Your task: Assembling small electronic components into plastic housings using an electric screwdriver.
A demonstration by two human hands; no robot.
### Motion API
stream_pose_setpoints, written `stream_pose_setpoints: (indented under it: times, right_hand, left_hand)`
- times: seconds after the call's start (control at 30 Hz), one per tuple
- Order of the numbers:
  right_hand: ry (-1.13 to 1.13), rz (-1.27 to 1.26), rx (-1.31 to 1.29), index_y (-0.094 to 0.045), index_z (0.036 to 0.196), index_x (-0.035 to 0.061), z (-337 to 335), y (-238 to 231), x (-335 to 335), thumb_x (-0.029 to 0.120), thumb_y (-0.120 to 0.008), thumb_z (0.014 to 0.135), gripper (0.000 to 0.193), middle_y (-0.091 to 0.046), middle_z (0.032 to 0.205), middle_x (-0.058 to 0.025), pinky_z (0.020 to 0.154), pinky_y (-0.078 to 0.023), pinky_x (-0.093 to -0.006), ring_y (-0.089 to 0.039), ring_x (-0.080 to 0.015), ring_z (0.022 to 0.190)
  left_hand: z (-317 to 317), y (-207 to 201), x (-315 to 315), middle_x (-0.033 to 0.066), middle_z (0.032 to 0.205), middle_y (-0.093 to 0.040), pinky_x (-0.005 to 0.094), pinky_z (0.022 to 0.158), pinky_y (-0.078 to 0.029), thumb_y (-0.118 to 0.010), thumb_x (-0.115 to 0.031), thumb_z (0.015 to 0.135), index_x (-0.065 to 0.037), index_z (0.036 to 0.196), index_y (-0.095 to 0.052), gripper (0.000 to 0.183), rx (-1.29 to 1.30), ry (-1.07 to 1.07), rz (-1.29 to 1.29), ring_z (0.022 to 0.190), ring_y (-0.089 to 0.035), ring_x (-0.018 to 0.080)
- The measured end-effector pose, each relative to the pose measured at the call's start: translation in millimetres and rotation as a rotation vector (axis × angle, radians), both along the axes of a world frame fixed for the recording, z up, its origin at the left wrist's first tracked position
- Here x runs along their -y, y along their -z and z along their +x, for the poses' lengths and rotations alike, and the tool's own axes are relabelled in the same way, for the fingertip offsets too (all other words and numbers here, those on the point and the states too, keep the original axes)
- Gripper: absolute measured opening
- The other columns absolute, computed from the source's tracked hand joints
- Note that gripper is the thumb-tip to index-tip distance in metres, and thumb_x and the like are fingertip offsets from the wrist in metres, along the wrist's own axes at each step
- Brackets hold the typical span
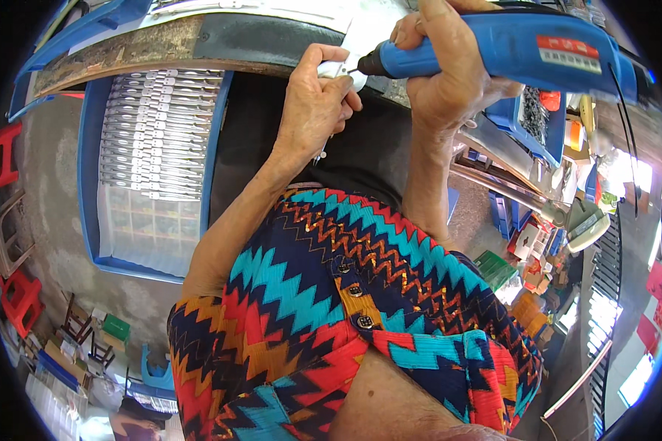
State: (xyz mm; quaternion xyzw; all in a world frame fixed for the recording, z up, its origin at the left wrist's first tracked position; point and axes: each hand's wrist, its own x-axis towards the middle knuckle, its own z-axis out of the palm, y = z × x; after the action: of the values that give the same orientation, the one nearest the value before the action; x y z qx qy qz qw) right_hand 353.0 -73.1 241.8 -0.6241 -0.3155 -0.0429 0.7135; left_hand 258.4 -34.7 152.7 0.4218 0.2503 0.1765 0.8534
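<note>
My left hand [310,109] pinches a small white plastic part [329,69] at the edge of the workbench. In my right hand [449,77] is a blue electric screwdriver [511,50], its body wrapped by the fingers. The tool lies nearly level, its black nose pointing left, and the thin bit meets or almost meets the white part; I cannot tell whether a screw is on the tip. Fingers of the left hand hide much of the part.
A blue tray [86,176] with rows of slim white-and-silver pieces stands left of my lap. The bench edge [169,40] runs across the top. To the right, a blue bin [504,117] holds small dark pieces. Red stools [22,301] stand at the far left.
</note>
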Motion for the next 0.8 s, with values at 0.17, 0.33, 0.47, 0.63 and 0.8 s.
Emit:
stream_pose_setpoints:
  times: [0.17,0.33,0.47,0.63,0.8]
  right_hand:
    - [-0.116,0.037,-0.027,-0.051,0.087,-0.0064,-7,1,4,0.001,-0.062,0.075,0.017,-0.053,0.055,-0.0048,0.046,-0.04,-0.0236,-0.052,-0.0124,0.048]
    - [-0.189,-0.175,-0.151,-0.05,0.085,-0.0032,-5,-16,6,0.003,-0.065,0.075,0.019,-0.053,0.056,-0.0041,0.046,-0.04,-0.0221,-0.049,-0.01,0.048]
    - [-0.099,-0.083,-0.185,-0.051,0.087,-0.0028,-12,-11,5,0.003,-0.065,0.074,0.02,-0.054,0.057,-0.004,0.046,-0.039,-0.0219,-0.049,-0.0098,0.047]
    - [-0.101,-0.103,-0.236,-0.052,0.087,-0.0025,-8,-18,6,0.003,-0.066,0.074,0.021,-0.055,0.058,-0.005,0.046,-0.039,-0.0221,-0.05,-0.0103,0.048]
    - [-0.143,-0.027,-0.222,-0.053,0.087,-0.0031,-15,-26,7,0.002,-0.067,0.072,0.022,-0.056,0.059,-0.0069,0.046,-0.041,-0.0229,-0.053,-0.0123,0.048]
  left_hand:
    - [2,-3,1,0.0078,0.059,-0.055,0.0198,0.033,-0.03,-0.046,-0.003,0.084,-0.001,0.11,-0.041,0.027,-0.009,-0.014,0.026,0.042,-0.041,0.0055]
    - [3,3,4,0.0076,0.059,-0.054,0.0207,0.033,-0.03,-0.046,-0.003,0.084,-0.001,0.111,-0.04,0.027,-0.024,-0.013,0.043,0.04,-0.041,0.0062]
    - [2,2,5,0.0079,0.059,-0.054,0.0214,0.033,-0.029,-0.046,-0.002,0.084,-0.001,0.11,-0.039,0.027,-0.001,-0.029,0.05,0.039,-0.039,0.0065]
    - [2,-1,3,0.0102,0.065,-0.054,0.0196,0.037,-0.024,-0.048,0.003,0.083,-0.002,0.113,-0.039,0.032,-0.011,-0.012,-0.034,0.045,-0.035,0.0046]
    - [0,-2,3,0.0103,0.065,-0.054,0.0193,0.038,-0.025,-0.048,0.002,0.084,-0.002,0.113,-0.038,0.031,-0.005,-0.005,-0.02,0.045,-0.035,0.0046]
